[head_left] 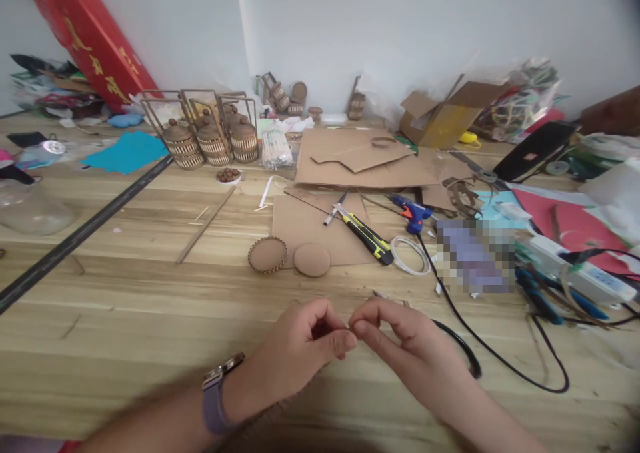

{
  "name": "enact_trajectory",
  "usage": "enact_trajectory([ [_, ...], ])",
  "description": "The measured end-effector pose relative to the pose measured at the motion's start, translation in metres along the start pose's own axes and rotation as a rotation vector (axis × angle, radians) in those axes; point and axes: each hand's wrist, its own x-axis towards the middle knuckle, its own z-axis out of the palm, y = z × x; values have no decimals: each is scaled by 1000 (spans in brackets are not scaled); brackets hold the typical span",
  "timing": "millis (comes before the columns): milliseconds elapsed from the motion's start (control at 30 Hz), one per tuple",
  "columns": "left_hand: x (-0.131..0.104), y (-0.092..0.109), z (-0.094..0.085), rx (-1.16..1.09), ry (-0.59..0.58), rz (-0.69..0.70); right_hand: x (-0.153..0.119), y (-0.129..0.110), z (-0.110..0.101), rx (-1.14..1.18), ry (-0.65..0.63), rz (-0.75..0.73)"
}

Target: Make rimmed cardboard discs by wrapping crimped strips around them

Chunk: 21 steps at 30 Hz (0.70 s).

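Note:
Both hands meet fingertip to fingertip above the near part of the wooden table. My left hand (315,336), with a watch (215,393) on its wrist, is closed in a pinch. My right hand (400,340) pinches at the same spot, thumb against forefinger. Whatever lies between the fingertips is too small or hidden to make out. Just beyond them are a cardboard disc (312,260) and a round cardboard piece with a beaded-looking rim (268,255). A yellow and black utility knife (367,236) rests on a cardboard sheet (290,220). Partly behind my right hand is a tool with a dark curved handle (463,350).
A blue glue gun (413,213) trails a black cord (470,333) along the right side. Beside it are a white ring (410,256) and a power strip (585,270). Small bamboo baskets (213,143) with tall handles stand at the back left, near a bowl of brown beads (229,176).

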Motion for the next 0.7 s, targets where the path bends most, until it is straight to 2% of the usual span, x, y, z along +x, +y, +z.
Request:
enact_trajectory([
  [67, 0, 1, 0, -137, -82, -8, 0, 5, -3, 1, 52, -113],
  [167, -2, 5, -1, -263, -255, -93, 0, 13, -11, -1, 166, -288],
  [233, -4, 9, -3, -272, -300, -175, 1, 18, -14, -14, 211, -363],
  [300, -5, 13, -5, -292, -292, -241, 2, 24, -15, -4, 229, -395],
  [367, -6, 15, -6, -298, -255, -266, 3, 30, -13, 57, 290, -312],
  [467, -6, 15, -8, -198, -155, -227, 6, 36, -10, 202, 384, -32],
  [500, -6, 14, -8, -148, -121, -210, 7, 36, -9, 234, 363, 43],
  [567, -5, 12, -8, -56, -82, -186, 8, 32, -7, 258, 228, 109],
  [633, -3, 9, -7, 24, -68, -161, 9, 24, -3, 221, 68, 100],
  [700, -1, 6, -6, 69, -64, -134, 11, 16, 1, 153, -10, 83],
])
